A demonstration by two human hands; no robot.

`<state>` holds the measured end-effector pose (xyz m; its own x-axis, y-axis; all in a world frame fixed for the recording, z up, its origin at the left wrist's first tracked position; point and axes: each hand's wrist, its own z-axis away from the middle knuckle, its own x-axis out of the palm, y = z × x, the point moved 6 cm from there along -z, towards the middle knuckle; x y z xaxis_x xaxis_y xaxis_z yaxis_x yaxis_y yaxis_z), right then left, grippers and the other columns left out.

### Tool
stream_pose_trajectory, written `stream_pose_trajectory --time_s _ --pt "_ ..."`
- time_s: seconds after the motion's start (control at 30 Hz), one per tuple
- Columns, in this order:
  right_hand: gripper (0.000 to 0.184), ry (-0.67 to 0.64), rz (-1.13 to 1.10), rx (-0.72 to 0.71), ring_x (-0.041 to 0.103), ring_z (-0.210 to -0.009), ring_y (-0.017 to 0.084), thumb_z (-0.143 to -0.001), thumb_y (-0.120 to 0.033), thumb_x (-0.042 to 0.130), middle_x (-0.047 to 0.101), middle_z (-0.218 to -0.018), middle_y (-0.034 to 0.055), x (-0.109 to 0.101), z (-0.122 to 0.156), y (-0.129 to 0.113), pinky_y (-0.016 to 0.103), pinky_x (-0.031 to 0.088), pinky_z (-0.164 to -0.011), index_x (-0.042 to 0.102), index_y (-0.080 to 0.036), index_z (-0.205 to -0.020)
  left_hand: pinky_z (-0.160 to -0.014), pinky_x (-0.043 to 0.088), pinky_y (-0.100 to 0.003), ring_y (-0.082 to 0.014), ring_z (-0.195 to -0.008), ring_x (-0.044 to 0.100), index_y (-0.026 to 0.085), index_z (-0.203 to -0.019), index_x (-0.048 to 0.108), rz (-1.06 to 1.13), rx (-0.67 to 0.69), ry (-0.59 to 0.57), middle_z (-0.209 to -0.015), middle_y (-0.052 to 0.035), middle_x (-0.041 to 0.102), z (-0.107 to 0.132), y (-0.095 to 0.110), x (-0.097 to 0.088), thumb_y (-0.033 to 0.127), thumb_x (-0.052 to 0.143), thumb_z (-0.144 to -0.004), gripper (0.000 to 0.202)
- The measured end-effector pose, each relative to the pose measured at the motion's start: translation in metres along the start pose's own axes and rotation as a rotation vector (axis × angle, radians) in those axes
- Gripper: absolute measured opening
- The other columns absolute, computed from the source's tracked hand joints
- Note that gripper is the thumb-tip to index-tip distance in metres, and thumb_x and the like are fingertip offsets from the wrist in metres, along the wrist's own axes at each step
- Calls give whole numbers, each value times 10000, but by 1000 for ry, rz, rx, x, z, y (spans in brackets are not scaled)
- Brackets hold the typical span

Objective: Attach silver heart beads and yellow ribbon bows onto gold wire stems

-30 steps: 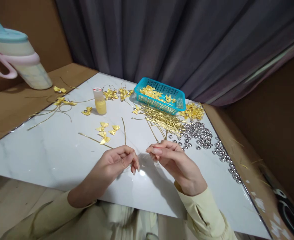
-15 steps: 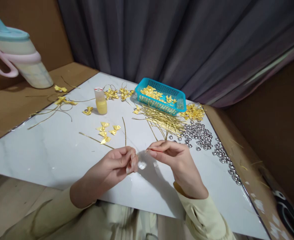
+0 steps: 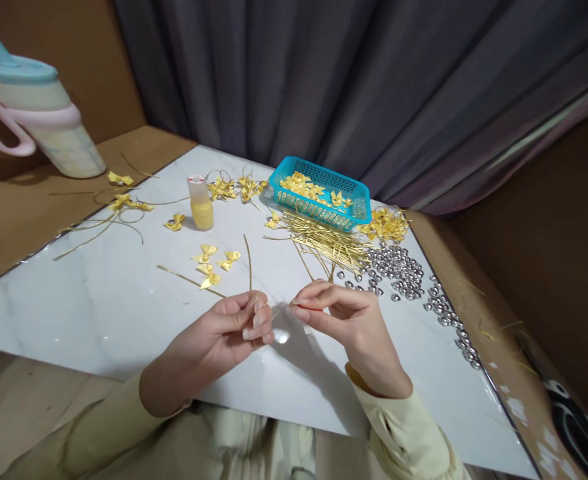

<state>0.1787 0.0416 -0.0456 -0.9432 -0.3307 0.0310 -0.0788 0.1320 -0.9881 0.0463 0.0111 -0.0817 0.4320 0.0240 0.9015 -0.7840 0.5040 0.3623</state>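
Near the front of the white table, my left hand (image 3: 239,320) is closed, thumb against the fingers, pinching a thin gold cord (image 3: 259,295) that is mostly hidden by the fingers. Just to its right, my right hand (image 3: 341,313) is pinched at the fingertips, where a fine strand seems to run toward the left hand. Beyond the left hand lie several small yellow ribbon bows (image 3: 207,270). Two loose gold cords (image 3: 189,280) reach toward that hand along the table; their near ends are hidden.
Behind stands a turquoise basket (image 3: 324,210) of yellow bows, with a gold cord pile (image 3: 329,240) before it. Silver beads (image 3: 399,267) spread rightward. A glue bottle (image 3: 202,207) and a tumbler (image 3: 49,113) stand left. Black-handled scissors (image 3: 574,427) lie at the right edge.
My left fingers have shifted slightly and spread a little, showing more of the strand. My right hand has moved slightly left, still pinched. The things on the table stay put.
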Motion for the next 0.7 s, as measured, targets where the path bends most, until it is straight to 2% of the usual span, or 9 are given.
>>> stream_pose_trajectory --time_s 0.07,0.17,0.3,0.4,0.57,0.7 --pt "158 -8 11 -4 666 -752 133 -698 -91 775 727 -759 -1 -1 0 -1 280 511 -727 747 -242 -660 -493 478 -162 -41 -424 423 63 -539 616 4 9 9 -491 4 517 0 1 0 -98 600 -684 218" --pt "143 -38 7 28 686 -851 146 -710 -91 767 737 -932 25 -2 0 -1 290 520 -792 745 -227 -671 -496 482 -163 -42 -422 430 59 -541 613 4 21 14 -482 5 507 1 2 0 -105 586 -690 223" --pt "148 -110 -85 179 703 -953 185 -734 -103 757 723 -1085 58 3 1 5 318 526 -855 697 -191 -631 -484 476 -165 -44 -420 433 58 -538 606 1 36 25 -490 0 517 1 3 0 -102 591 -690 221" --pt "171 -139 -139 254 709 -953 179 -759 -111 744 747 -1025 65 7 2 7 307 523 -860 655 -178 -629 -493 475 -164 -45 -426 435 60 -534 604 -13 44 24 -489 0 517 1 4 0 -88 616 -684 212" --pt "183 -154 -195 294 718 -788 137 -772 -114 731 762 -868 47 9 3 7 261 532 -737 615 -169 -641 -517 461 -154 -42 -435 421 73 -527 610 -73 32 12 -463 18 489 1 3 0 -42 692 -674 204" --pt "152 -137 -167 294 692 -719 110 -744 -131 755 750 -819 33 8 3 7 236 524 -685 641 -166 -651 -535 441 -160 -47 -453 414 87 -532 600 -136 60 22 -478 19 505 3 6 -3 77 812 -640 238"
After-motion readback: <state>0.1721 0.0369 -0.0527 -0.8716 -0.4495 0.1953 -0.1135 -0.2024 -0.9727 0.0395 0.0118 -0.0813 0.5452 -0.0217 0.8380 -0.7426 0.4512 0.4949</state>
